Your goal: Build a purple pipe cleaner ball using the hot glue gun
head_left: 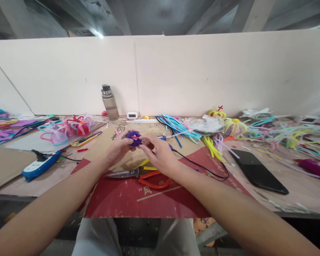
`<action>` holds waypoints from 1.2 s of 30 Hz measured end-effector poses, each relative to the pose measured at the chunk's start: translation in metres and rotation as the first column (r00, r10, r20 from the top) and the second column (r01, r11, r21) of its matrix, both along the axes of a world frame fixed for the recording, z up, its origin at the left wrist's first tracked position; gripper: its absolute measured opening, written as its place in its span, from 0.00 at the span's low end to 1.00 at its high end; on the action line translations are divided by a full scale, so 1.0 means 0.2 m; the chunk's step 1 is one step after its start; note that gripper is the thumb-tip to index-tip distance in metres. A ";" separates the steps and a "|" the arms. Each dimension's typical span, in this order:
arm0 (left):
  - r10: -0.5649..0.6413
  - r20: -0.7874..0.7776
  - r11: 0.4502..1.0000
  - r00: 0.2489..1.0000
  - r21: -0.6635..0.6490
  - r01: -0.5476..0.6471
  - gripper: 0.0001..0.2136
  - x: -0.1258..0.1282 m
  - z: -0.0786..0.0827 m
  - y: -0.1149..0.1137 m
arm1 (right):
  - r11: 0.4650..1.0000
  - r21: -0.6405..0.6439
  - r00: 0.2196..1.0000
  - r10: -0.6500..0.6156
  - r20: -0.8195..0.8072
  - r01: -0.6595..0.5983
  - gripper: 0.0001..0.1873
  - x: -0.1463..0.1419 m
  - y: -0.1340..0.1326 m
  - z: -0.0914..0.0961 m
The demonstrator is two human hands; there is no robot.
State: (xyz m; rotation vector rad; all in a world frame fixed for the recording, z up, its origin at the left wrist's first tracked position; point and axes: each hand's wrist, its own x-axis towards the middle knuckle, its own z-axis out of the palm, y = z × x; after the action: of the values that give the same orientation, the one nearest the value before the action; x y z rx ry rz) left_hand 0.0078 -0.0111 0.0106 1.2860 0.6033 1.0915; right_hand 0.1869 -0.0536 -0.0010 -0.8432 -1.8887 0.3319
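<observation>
A small purple coil of pipe cleaner point(133, 139) with a pink bit at its middle is held up over the cardboard. My left hand point(120, 147) grips it from the left, thumb in front. From the right, the closed fingertips of my right hand point(160, 153) pinch at its edge; whether a tiny piece sits between them is hidden. Beneath my hands lie scissors point(154, 183) with red handles, blades pointing left. Just behind my right hand is a glue gun point(164, 137), mostly covered, with its black cord running right.
Blue pipe cleaners point(180, 128) and yellow ones point(212, 148) lie to the right, near a black phone point(258, 170). At left are a power strip point(41, 165), a utility knife point(86, 139) and several pastel pipe-cleaner pieces point(56, 135). A water bottle point(110, 103) stands by the wall.
</observation>
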 end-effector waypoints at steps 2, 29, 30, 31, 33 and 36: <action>0.000 0.011 1.000 1.000 -0.012 0.000 0.16 0.00 0.00 0.01 | 0.999 -0.048 0.995 -0.024 -0.097 0.019 0.08 0.00 0.00 0.01; -0.044 0.024 0.999 0.999 0.003 0.044 0.15 -0.04 -0.03 0.07 | 0.629 -0.260 0.472 0.195 -0.860 -0.733 0.07 0.01 0.08 0.03; -0.042 0.019 0.999 0.999 0.000 0.042 0.15 -0.04 -0.03 0.07 | 0.629 -0.264 0.473 0.188 -0.861 -0.731 0.07 0.01 0.08 0.03; -0.040 0.014 0.999 0.999 -0.003 0.040 0.15 -0.04 -0.03 0.07 | 0.632 -0.268 0.475 0.180 -0.861 -0.727 0.07 0.01 0.08 0.03; -0.039 0.006 0.999 0.999 -0.011 0.039 0.15 -0.04 -0.04 0.07 | 0.648 -0.278 0.482 0.159 -0.862 -0.710 0.07 0.01 0.08 0.03; -0.048 -0.001 0.999 0.999 -0.009 0.048 0.16 -0.04 -0.04 0.07 | 0.680 -0.288 0.493 0.123 -0.862 -0.674 0.08 0.00 0.08 0.02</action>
State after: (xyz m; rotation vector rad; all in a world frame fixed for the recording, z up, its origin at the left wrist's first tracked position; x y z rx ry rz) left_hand -0.0009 0.0034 0.0023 1.2873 0.5755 1.0476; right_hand 0.1875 -0.0377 0.0024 -0.4266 -1.0482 1.4649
